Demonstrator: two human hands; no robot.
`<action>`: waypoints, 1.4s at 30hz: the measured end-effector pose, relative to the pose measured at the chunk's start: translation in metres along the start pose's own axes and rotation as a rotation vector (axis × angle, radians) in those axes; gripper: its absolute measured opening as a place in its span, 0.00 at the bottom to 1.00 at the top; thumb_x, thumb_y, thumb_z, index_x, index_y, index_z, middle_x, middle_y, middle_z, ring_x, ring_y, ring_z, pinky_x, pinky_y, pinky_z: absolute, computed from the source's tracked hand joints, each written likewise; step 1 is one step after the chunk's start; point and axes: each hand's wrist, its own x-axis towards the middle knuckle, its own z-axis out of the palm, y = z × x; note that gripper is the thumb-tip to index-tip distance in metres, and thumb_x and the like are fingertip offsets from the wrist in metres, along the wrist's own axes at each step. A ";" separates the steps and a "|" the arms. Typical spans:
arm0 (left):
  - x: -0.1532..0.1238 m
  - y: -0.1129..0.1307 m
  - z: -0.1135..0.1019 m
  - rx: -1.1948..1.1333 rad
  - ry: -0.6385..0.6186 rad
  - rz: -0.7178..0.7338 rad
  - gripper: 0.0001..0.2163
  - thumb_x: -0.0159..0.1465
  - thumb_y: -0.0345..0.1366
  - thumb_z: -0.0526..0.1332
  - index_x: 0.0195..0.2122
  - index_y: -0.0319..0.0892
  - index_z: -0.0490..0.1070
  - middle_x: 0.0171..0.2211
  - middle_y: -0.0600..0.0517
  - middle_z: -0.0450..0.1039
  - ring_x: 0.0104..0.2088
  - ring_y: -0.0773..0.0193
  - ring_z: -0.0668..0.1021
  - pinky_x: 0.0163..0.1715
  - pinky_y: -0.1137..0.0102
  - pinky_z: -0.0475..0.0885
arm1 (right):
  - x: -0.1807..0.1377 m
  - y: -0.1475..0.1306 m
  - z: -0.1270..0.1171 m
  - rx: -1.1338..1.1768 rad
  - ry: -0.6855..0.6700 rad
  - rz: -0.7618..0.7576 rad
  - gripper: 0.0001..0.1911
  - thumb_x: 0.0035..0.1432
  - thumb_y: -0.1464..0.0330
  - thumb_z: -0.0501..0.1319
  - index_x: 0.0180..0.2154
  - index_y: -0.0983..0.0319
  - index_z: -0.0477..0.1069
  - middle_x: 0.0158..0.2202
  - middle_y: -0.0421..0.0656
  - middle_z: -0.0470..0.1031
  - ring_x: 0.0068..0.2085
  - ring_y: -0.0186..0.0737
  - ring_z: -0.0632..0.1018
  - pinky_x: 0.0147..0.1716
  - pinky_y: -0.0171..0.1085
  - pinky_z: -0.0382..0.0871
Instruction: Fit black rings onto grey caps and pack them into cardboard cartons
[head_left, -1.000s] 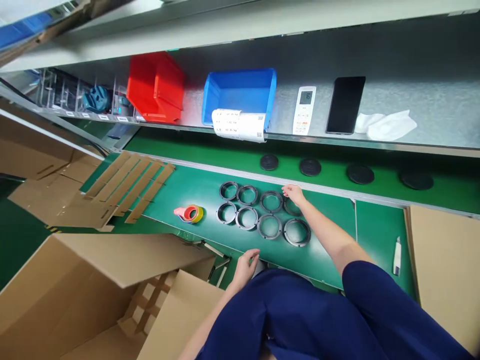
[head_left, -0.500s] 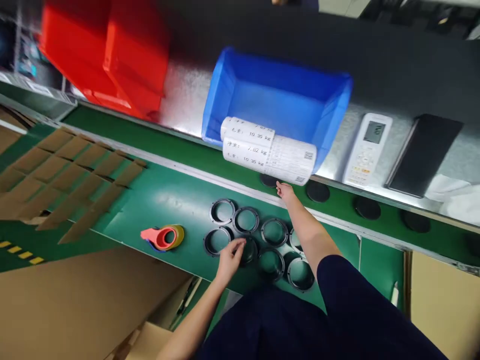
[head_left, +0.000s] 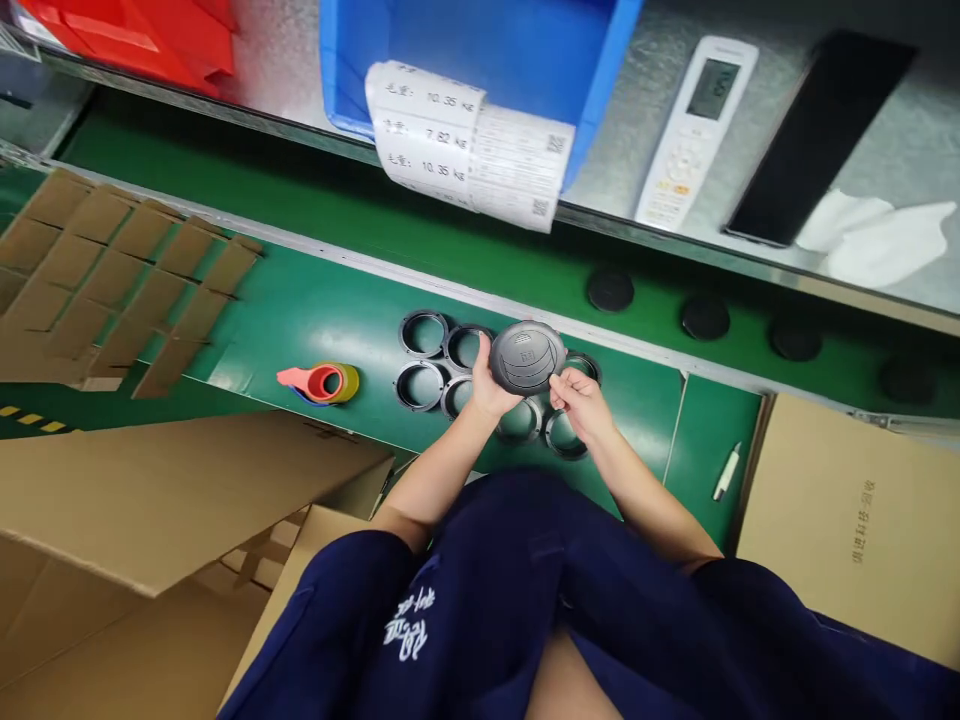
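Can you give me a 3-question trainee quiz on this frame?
1. True or false: both hands hold the round dark disc above the black rings.
2. Which lies left of the rings on the green table? A) remote control B) tape dispenser C) phone
3. Fill in: the paper labels hang from the ____ bin.

Key
1. True: left hand and right hand both grip its edge.
2. B: the tape dispenser.
3. Blue: the blue bin on the shelf.
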 end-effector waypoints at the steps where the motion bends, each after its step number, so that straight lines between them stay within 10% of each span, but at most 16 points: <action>1: -0.007 -0.010 0.009 -0.006 -0.016 0.002 0.36 0.68 0.66 0.47 0.62 0.44 0.71 0.60 0.41 0.73 0.67 0.41 0.68 0.64 0.42 0.64 | -0.014 0.000 -0.003 -0.015 0.013 -0.009 0.26 0.50 0.49 0.75 0.23 0.60 0.67 0.20 0.35 0.69 0.22 0.29 0.65 0.25 0.33 0.59; 9: -0.068 -0.068 0.035 0.059 -0.065 -0.010 0.40 0.67 0.68 0.45 0.65 0.40 0.68 0.62 0.37 0.71 0.67 0.40 0.68 0.65 0.42 0.62 | -0.083 -0.002 -0.052 -0.342 0.010 -0.132 0.29 0.63 0.42 0.60 0.27 0.60 0.70 0.25 0.40 0.73 0.26 0.35 0.70 0.31 0.37 0.65; 12: -0.083 -0.086 0.039 0.065 -0.037 -0.078 0.37 0.70 0.64 0.45 0.62 0.38 0.70 0.60 0.37 0.73 0.66 0.41 0.69 0.66 0.43 0.62 | -0.090 -0.019 -0.066 -0.631 0.139 -0.500 0.26 0.68 0.45 0.55 0.36 0.59 0.76 0.34 0.44 0.75 0.37 0.42 0.75 0.42 0.44 0.70; 16: -0.098 -0.108 0.044 0.047 0.037 -0.078 0.35 0.71 0.62 0.47 0.58 0.35 0.73 0.55 0.37 0.77 0.64 0.43 0.72 0.66 0.45 0.62 | -0.092 -0.037 -0.077 -0.908 -0.055 -0.870 0.22 0.72 0.52 0.53 0.50 0.54 0.81 0.51 0.49 0.72 0.55 0.50 0.69 0.60 0.53 0.63; 27: -0.109 -0.126 0.044 0.147 0.092 -0.113 0.34 0.70 0.63 0.50 0.58 0.37 0.72 0.54 0.37 0.78 0.60 0.43 0.76 0.63 0.46 0.67 | -0.084 -0.018 -0.089 -0.871 -0.228 -0.730 0.34 0.73 0.45 0.43 0.44 0.54 0.84 0.59 0.48 0.69 0.64 0.54 0.63 0.68 0.57 0.55; 42: -0.095 -0.117 0.036 0.150 0.081 -0.174 0.35 0.70 0.64 0.45 0.55 0.36 0.74 0.49 0.35 0.79 0.55 0.43 0.79 0.56 0.46 0.73 | -0.088 -0.011 -0.095 -0.700 -0.132 -0.584 0.36 0.73 0.45 0.39 0.54 0.54 0.80 0.59 0.48 0.69 0.64 0.50 0.68 0.67 0.53 0.60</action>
